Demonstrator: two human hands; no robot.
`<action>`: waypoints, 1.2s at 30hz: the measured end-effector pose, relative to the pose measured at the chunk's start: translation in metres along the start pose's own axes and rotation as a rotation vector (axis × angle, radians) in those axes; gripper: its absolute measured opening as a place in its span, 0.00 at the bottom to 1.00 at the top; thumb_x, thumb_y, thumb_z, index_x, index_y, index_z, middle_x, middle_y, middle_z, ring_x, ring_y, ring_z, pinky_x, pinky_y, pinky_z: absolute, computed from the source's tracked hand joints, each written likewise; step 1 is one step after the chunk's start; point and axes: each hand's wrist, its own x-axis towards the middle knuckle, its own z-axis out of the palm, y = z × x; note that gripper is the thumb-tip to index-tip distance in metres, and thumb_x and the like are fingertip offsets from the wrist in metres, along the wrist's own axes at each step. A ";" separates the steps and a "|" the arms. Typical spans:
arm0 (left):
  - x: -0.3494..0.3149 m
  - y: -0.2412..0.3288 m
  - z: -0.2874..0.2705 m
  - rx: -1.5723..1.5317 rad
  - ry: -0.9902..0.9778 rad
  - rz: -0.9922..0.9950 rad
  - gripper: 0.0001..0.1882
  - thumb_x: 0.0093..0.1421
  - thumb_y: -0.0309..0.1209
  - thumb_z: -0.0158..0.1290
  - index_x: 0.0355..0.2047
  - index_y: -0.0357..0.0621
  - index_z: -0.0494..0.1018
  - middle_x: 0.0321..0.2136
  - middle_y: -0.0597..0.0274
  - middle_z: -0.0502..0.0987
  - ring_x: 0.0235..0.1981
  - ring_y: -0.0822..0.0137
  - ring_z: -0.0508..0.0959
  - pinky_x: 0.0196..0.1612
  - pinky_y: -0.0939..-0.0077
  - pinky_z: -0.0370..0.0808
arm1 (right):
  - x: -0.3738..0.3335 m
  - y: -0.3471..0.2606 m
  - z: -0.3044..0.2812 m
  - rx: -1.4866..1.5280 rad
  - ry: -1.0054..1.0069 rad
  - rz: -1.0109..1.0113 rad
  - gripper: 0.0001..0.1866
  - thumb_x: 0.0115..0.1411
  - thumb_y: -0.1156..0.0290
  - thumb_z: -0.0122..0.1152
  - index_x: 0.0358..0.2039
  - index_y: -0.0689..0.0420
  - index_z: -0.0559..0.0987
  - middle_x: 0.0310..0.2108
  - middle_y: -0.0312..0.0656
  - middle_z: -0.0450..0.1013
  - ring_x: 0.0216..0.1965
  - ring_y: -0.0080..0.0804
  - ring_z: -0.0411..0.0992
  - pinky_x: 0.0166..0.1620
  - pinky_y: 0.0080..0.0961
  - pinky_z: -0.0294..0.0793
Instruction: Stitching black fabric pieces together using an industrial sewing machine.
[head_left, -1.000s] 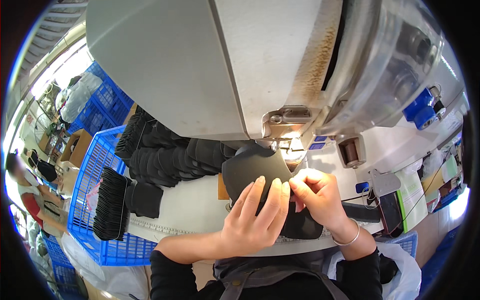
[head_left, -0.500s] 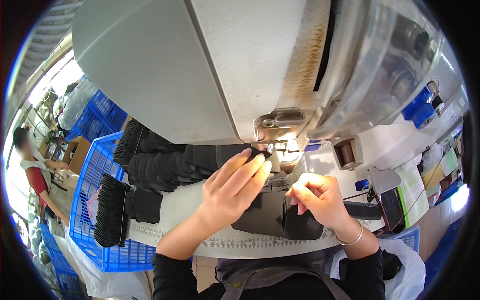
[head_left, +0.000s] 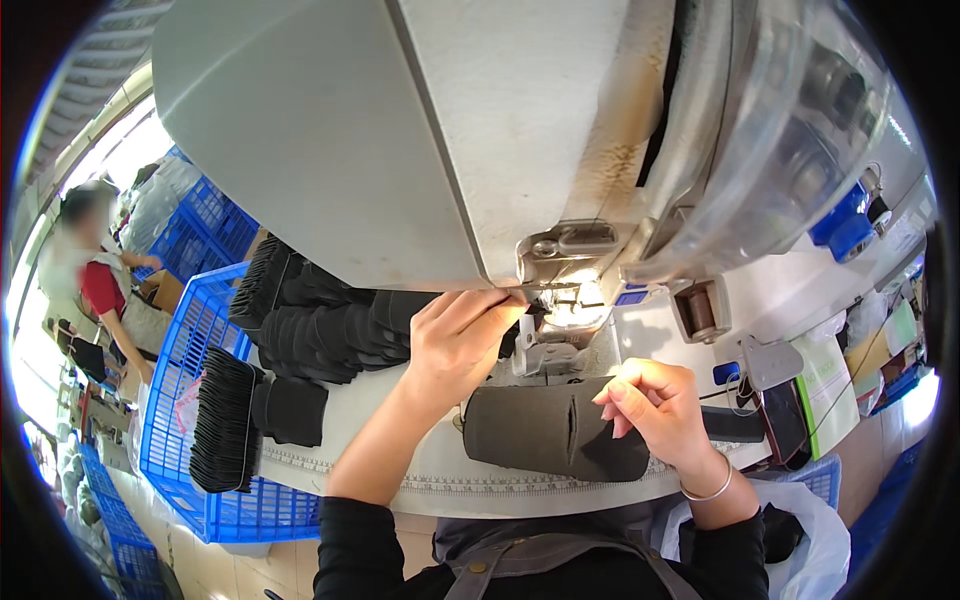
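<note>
Beside the lit needle area of a sewing machine (head_left: 330,130), my left hand (head_left: 458,345) has its fingertips pinched together. What they grip, if anything, is too small to make out. Part of a black piece shows just under that hand. Dark grey fabric pieces (head_left: 520,428) lie on the machine bed in front of me, a narrow gap between them. My right hand (head_left: 655,405) is curled over their right end, thumb against the fingers; its contents are hidden. A long row of overlapping black fabric pieces (head_left: 325,340) runs left from my left hand.
At the left stands a blue plastic basket (head_left: 225,525) with bundled black pieces (head_left: 222,420) at its edge. A curved measuring scale (head_left: 540,487) follows the bed's front edge. To the right are a metal bracket (head_left: 770,360) and a plastic bag (head_left: 820,530). A co-worker (head_left: 105,285) stands far left.
My left hand has drawn back left, its outstretched fingers now pinched. The grey pieces have shifted and their gap shows more fully. My right hand moved slightly right. The co-worker has moved.
</note>
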 end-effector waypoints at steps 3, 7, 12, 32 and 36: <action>0.000 -0.001 0.002 -0.016 0.039 0.008 0.13 0.39 0.16 0.57 0.27 0.43 0.77 0.28 0.65 0.77 0.25 0.67 0.76 0.26 0.77 0.73 | -0.001 0.000 0.002 0.011 0.034 -0.003 0.12 0.63 0.71 0.53 0.27 0.66 0.77 0.22 0.40 0.71 0.18 0.19 0.69 0.21 0.14 0.69; -0.002 -0.002 0.002 0.002 0.027 -0.015 0.14 0.38 0.16 0.57 0.28 0.43 0.78 0.28 0.66 0.77 0.25 0.67 0.76 0.26 0.77 0.72 | 0.000 -0.003 0.003 0.005 0.041 0.018 0.12 0.63 0.70 0.54 0.27 0.66 0.77 0.21 0.40 0.71 0.18 0.20 0.69 0.21 0.14 0.70; -0.003 -0.005 0.005 -0.024 0.065 -0.004 0.15 0.36 0.16 0.58 0.28 0.44 0.78 0.28 0.66 0.77 0.24 0.67 0.76 0.26 0.77 0.72 | 0.000 -0.001 0.002 -0.003 0.043 -0.010 0.13 0.63 0.69 0.54 0.26 0.66 0.77 0.20 0.40 0.71 0.17 0.20 0.69 0.21 0.14 0.69; -0.020 -0.010 -0.074 0.257 -0.044 0.153 0.10 0.39 0.18 0.58 0.26 0.37 0.78 0.31 0.57 0.79 0.37 0.56 0.80 0.40 0.66 0.80 | -0.019 -0.008 0.000 -0.412 0.248 -0.346 0.05 0.57 0.82 0.52 0.27 0.67 0.76 0.23 0.41 0.71 0.20 0.24 0.70 0.25 0.17 0.69; -0.096 -0.005 -0.164 0.492 -0.228 -0.039 0.08 0.43 0.21 0.57 0.28 0.41 0.78 0.34 0.60 0.79 0.43 0.58 0.78 0.54 0.57 0.69 | -0.034 0.002 -0.004 -0.446 0.303 -0.413 0.05 0.57 0.81 0.51 0.30 0.66 0.75 0.25 0.43 0.69 0.23 0.26 0.69 0.28 0.18 0.69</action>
